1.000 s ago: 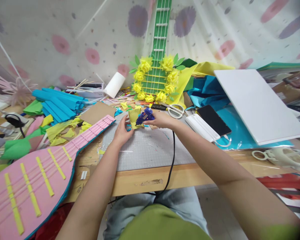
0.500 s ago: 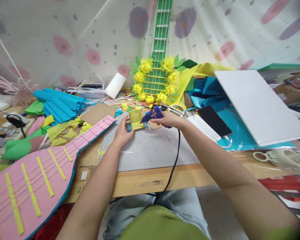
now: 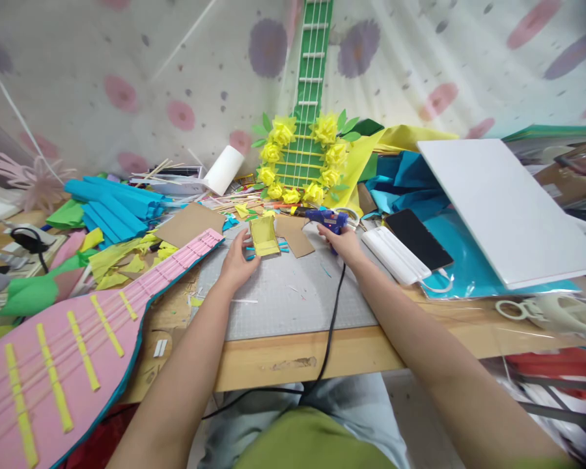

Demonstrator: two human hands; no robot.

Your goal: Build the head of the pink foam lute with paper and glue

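In the middle of the head view, my left hand [image 3: 240,260] grips the left edge of a small cardboard piece covered in yellow paper [image 3: 264,236]. Its side edges look folded up. My right hand [image 3: 344,243] is closed around a blue hot glue gun [image 3: 328,220], whose nozzle points left, apart from the yellow piece. A black cord runs from it over the table edge. Between the two lies a bare brown cardboard piece [image 3: 295,236]. Small blue strips [image 3: 284,247] stick out beside the yellow piece. Beneath everything is a grey cutting mat [image 3: 278,306].
A pink paper guitar [image 3: 83,352] lies at the left. Behind stands a green one [image 3: 303,156] with yellow paper flowers. Blue crepe paper [image 3: 112,202] is piled back left. To the right are a white power bank [image 3: 395,255], a phone [image 3: 418,239] and a white board [image 3: 508,208].
My right hand has drawn the glue gun to the right, away from the yellow piece, uncovering the brown cardboard. My left hand stays on the yellow piece.
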